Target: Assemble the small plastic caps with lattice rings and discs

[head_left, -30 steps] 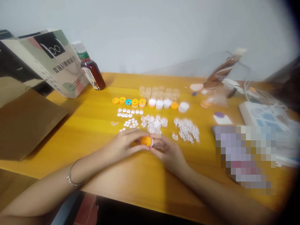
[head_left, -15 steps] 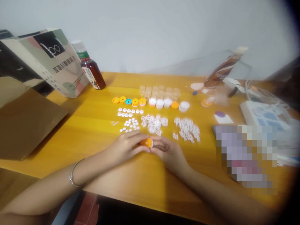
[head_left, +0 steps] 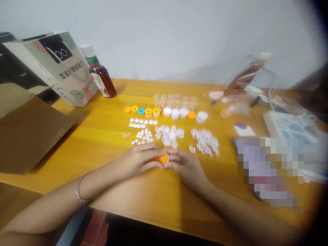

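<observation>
Between my two hands is a small round orange plastic cap with a white rim [head_left: 162,158], tilted so its orange face shows. My left hand [head_left: 139,158] is closed on its left side, thumb below and fingers above. From the right, my right hand [head_left: 186,167] pinches the white rim; some of its fingers hide part of the piece. Just beyond my hands lie small white discs [head_left: 145,135], white openwork plastic parts [head_left: 169,136] and a second heap of openwork parts [head_left: 205,141]. A row of orange, blue and white caps [head_left: 148,111] stands farther back.
Clear small cups [head_left: 174,101] stand behind the caps. A dark drink bottle [head_left: 102,80] and a paper bag [head_left: 69,78] are at the left, with a brown cardboard piece [head_left: 33,130] nearer. Rightward are a leaning brown bottle [head_left: 242,77], cables, a white box [head_left: 287,126] and a blurred-out object.
Both hands keep their hold on the orange cap, which has turned slightly and come a little nearer. The things on the table stay in place; the view has shifted slightly.
</observation>
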`<state>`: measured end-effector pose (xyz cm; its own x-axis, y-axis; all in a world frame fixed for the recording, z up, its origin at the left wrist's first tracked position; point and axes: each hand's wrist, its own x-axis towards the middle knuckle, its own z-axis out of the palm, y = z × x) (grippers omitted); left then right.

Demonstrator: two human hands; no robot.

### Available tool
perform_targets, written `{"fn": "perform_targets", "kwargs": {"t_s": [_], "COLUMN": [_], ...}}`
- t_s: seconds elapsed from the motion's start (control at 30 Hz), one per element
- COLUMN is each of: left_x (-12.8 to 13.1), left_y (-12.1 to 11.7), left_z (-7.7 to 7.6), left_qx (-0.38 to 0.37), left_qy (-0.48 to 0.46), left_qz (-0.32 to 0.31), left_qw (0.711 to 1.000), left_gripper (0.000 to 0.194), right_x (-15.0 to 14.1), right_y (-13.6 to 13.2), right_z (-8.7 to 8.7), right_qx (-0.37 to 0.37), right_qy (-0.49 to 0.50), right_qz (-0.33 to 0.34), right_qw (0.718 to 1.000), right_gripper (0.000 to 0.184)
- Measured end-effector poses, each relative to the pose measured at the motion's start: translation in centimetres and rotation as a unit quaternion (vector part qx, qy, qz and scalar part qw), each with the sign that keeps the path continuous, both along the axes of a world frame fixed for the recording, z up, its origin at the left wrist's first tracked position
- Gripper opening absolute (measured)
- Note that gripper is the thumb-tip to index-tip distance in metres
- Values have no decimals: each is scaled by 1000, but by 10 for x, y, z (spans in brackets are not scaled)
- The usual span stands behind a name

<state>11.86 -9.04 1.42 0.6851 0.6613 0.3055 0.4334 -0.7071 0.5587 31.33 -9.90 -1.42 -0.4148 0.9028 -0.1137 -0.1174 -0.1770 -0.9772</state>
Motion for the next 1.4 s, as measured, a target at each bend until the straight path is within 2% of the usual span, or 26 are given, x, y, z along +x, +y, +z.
{"fn": "perform_targets", "kwargs": {"t_s": [0.2, 0.37, 0.5, 0.63, 0.73, 0.8, 0.87, 0.93, 0.97, 1.03, 1.1, 1.17, 1.27, 1.4], "left_x": [-1, 0, 5, 9, 9, 8, 7, 6, 6, 6, 7, 8, 11, 13], "left_y": [0, 0, -3, -5, -6, -5, -4, -3, -2, -1, -1, -2, -3, -3], "left_z": [7, 0, -6, -3, -3, -5, -7, -9, -9, -9, -9, -8, -9, -10], "left_qx": [-1, 8, 17, -14, -41, -55, -71, -88, -96, -107, -111, -111, -110, -101], "left_qy": [4, -9, 3, -12, -6, 11, 29, 42, 44, 42, 34, 30, 35, 34], "left_qz": [-14, -26, -19, -20, -16, -10, -3, 1, 2, 2, -2, -7, -8, -8], "left_qw": [1000, 1000, 1000, 1000, 999, 998, 997, 995, 994, 993, 993, 993, 993, 994], "left_gripper": [38, 33, 33, 26, 22, 20, 21, 22, 22, 23, 23, 22, 23, 30], "right_x": [1, 2, 4, 6, 11, 21, 38, 59, 69, 86, 94, 95, 88, 82], "right_y": [0, -4, -7, -10, -5, 6, 24, 44, 54, 69, 77, 78, 76, 73], "right_z": [0, -3, -3, -2, 2, 7, 12, 16, 17, 14, 9, 2, -4, -6], "right_qx": [17, 27, 40, 64, 126, 209, 293, 335, 349, 368, 382, 389, 395, 391], "right_qy": [11, 30, 26, 1, -62, -143, -256, -355, -402, -482, -534, -564, -590, -599], "right_qz": [29, 21, 28, 36, 46, 10, -85, -175, -198, -212, -206, -199, -184, -169], "right_qw": [999, 999, 998, 997, 989, 967, 917, 855, 823, 766, 726, 701, 679, 679], "right_gripper": [29, 43, 41, 38, 32, 24, 9, 12, 15, 23, 32, 38, 37, 31]}}
